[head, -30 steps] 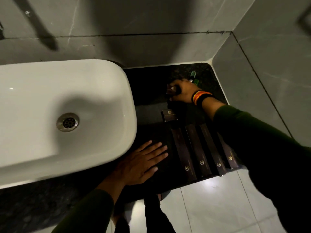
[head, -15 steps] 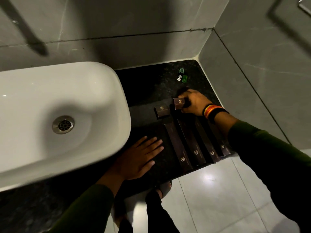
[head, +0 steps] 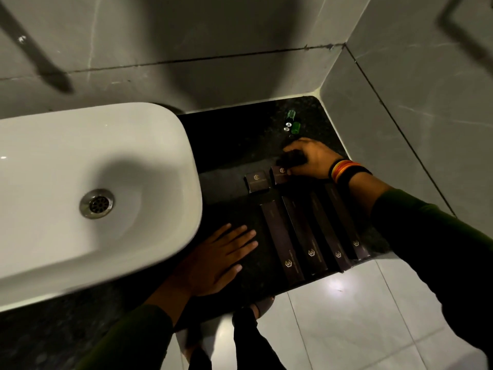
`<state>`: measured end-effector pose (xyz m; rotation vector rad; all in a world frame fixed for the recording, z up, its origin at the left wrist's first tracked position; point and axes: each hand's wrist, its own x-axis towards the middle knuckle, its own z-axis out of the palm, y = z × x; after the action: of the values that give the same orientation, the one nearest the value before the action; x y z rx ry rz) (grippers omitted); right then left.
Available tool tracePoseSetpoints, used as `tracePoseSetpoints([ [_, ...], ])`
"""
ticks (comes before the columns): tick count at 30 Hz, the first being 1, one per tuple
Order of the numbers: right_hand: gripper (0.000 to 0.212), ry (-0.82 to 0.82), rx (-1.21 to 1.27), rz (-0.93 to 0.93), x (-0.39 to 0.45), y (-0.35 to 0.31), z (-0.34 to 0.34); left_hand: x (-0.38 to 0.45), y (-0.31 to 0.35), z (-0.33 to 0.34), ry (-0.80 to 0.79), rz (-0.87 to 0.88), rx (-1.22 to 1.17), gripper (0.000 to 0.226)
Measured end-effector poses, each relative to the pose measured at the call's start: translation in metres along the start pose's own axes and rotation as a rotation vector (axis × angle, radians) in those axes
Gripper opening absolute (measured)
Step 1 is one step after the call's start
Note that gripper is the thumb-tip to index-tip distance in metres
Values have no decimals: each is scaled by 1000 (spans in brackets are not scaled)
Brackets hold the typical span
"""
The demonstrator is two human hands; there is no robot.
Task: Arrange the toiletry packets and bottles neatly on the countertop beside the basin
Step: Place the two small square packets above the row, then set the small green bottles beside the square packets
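Several long dark packets lie side by side on the black countertop, their logos toward the front edge. Behind them sit two small square dark boxes, one free and one under the fingers of my right hand, which also covers a dark object I cannot identify. Two small green bottles stand near the back corner, apart from my right hand. My left hand rests flat on the countertop beside the basin, fingers apart, holding nothing.
The white basin fills the left. Grey tiled walls close the back and right of the counter. The counter's front edge drops to a pale tiled floor, where a sandalled foot shows.
My right hand has carried a small square box from the back near the bottles forward and set it down next to the other square box. My left hand has stayed flat.
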<state>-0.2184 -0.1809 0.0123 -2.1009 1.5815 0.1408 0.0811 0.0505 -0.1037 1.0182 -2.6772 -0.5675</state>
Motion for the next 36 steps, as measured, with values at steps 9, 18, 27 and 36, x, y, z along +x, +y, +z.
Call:
tracePoseSetpoints([
  [9, 45, 129, -85, 137, 64, 19, -10, 0, 1, 3, -34, -21, 65, 64],
  [18, 51, 245, -50, 304, 59, 8, -9, 0, 3, 2, -37, -24, 62, 65],
  [27, 27, 289, 344, 310, 8, 11, 7, -1, 2, 0, 11, -2, -5, 63],
  [36, 31, 317, 359, 238, -58, 12, 32, -1, -1, 1, 15, 14, 43, 63],
])
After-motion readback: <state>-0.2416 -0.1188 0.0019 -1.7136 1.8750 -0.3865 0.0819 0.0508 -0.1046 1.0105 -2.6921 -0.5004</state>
